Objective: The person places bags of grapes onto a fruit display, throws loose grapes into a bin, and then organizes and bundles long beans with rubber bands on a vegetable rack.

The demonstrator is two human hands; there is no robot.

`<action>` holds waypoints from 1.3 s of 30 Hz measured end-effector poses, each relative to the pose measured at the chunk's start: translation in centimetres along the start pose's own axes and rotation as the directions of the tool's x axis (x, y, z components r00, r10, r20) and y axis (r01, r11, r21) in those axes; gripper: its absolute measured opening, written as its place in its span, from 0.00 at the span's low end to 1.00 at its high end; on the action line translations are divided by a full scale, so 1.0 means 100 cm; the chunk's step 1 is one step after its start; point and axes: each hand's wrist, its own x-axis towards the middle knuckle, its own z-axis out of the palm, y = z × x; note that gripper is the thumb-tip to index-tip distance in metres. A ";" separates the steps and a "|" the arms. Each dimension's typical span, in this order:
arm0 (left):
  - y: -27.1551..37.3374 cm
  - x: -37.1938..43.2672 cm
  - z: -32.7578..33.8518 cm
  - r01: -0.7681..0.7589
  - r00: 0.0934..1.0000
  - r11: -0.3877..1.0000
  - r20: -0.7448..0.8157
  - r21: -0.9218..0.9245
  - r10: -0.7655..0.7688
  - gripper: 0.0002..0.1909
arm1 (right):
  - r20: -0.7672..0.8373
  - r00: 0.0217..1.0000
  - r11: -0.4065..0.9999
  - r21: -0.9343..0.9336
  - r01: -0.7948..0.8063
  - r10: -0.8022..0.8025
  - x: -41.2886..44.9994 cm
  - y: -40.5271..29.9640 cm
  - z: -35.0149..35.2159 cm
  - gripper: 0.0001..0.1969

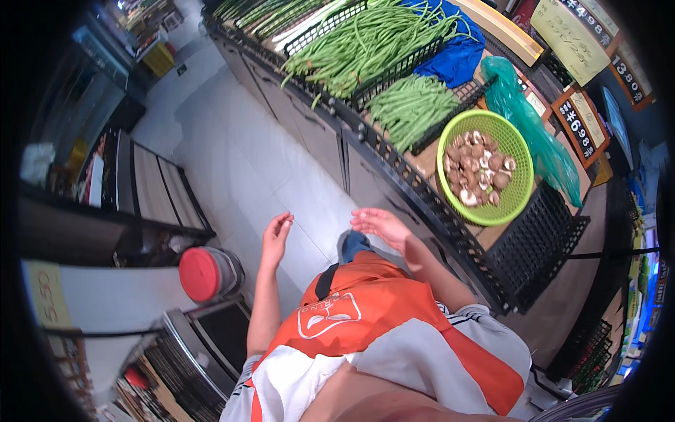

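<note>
My left hand [277, 233] is held out over the tiled floor [253, 163], fingers slightly curled and holding nothing. Also empty, my right hand [381, 226] hovers beside the front of the vegetable stand [379, 182], its fingers extended. On the stand, a lime-green plastic colander [514, 208] holds brown mushrooms [477, 163]. Short green beans [414, 108] lie to its upper left, and long green beans [364, 45] fill a black crate [401, 67] farther along. An orange apron [364, 306] covers my front.
A grey bucket with a red lid [199, 274] stands at left on the floor. Beside the colander lie a green plastic bag [543, 142] and an upturned black crate [538, 248]. Price signs [581, 126] stand behind. Flattened cardboard [158, 380] is at lower left.
</note>
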 end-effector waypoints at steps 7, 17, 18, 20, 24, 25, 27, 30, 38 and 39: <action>0.090 0.140 0.014 -0.127 0.992 0.991 0.022 0.052 0.126 0.14 | 0.048 0.917 0.856 0.381 0.350 -0.396 0.123 -0.194 -0.004 0.19; 0.195 0.350 0.060 -0.366 0.859 0.929 0.364 -0.055 0.360 0.10 | -0.708 0.564 0.824 -0.047 0.564 -0.426 0.218 -0.267 -0.003 0.35; 0.200 0.372 0.061 -0.392 0.830 0.917 0.403 -0.068 0.385 0.10 | -0.718 0.513 0.790 -0.085 0.607 -0.471 0.230 -0.265 -0.004 0.36; 0.220 0.417 0.065 -0.468 0.742 0.881 0.508 -0.075 0.437 0.10 | -0.794 0.293 0.822 -0.403 0.403 -0.533 0.262 -0.248 -0.024 0.38; 0.244 0.493 0.052 -0.515 0.606 0.852 0.661 -0.096 0.442 0.10 | -0.893 0.138 0.874 -0.372 0.312 -0.429 0.304 -0.226 -0.039 0.41; 0.238 0.511 0.051 -0.437 0.635 0.893 0.667 -0.107 0.390 0.10 | -0.909 0.104 0.889 -0.364 0.277 -0.404 0.306 -0.231 -0.040 0.42; 0.242 0.533 0.050 -0.342 0.620 0.926 0.703 -0.157 0.348 0.10 | -0.939 0.035 0.920 -0.328 0.213 -0.342 0.311 -0.238 -0.041 0.44; 0.243 0.551 0.058 -0.293 0.539 0.928 0.763 -0.229 0.358 0.10 | -0.984 0.043 0.918 -0.143 0.370 -0.170 0.317 -0.241 -0.051 0.45; 0.237 0.559 0.064 -0.192 0.383 0.950 0.873 -0.246 0.303 0.10 | -0.954 0.170 0.941 -0.193 0.279 -0.246 0.310 -0.262 -0.047 0.43; 0.237 0.561 0.064 -0.176 0.393 0.953 0.870 -0.246 0.297 0.10 | -0.960 0.231 0.944 -0.077 0.321 -0.157 0.300 -0.288 -0.034 0.41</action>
